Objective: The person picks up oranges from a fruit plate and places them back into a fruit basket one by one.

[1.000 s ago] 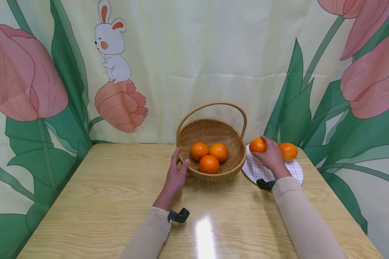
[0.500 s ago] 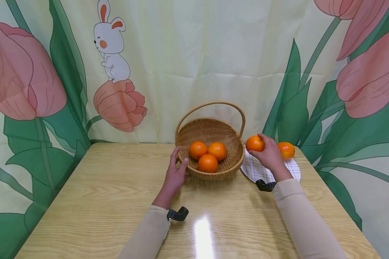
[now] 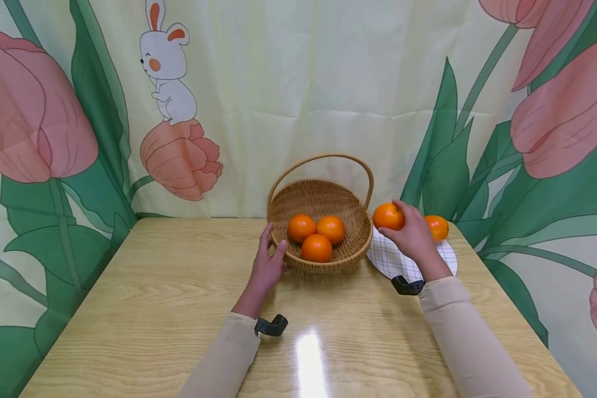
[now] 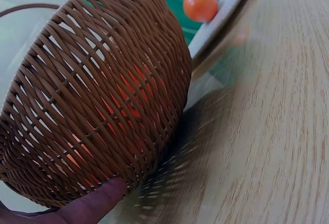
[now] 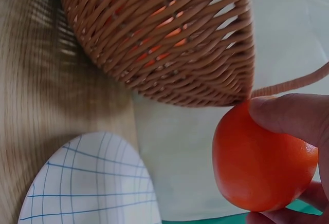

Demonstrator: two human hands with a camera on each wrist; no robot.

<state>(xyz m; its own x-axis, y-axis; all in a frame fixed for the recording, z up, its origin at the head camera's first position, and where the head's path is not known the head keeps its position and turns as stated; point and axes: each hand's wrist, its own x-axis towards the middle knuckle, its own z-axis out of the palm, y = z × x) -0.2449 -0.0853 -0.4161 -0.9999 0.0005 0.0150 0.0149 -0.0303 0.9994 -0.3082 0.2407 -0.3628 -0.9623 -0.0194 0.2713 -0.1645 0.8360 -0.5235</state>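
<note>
My left hand [image 3: 266,268] holds the left side of a wicker basket [image 3: 318,196] with an arched handle; in the left wrist view a finger [image 4: 100,196] lies against its woven outside. Three orange persimmons [image 3: 317,248] sit together inside. With thumb and fingers, my right hand [image 3: 415,235] grips another persimmon [image 3: 389,216], raised above the plate just right of the basket's rim. The right wrist view shows this smooth persimmon [image 5: 259,162] between thumb and fingers, overlapping the basket's edge. One more persimmon [image 3: 436,228] rests on the white plate [image 3: 388,257] with blue grid lines, partly behind my right hand.
The wooden table [image 3: 169,309] runs back to a curtain [image 3: 258,83] printed with tulips and a rabbit. The plate stands near the table's back right corner, close beside the basket. Black straps with small cameras are on both wrists.
My right hand has lifted the persimmon off the plate and moved it slightly up and left toward the basket. The left hand stays at the basket; the head view has shifted slightly.
</note>
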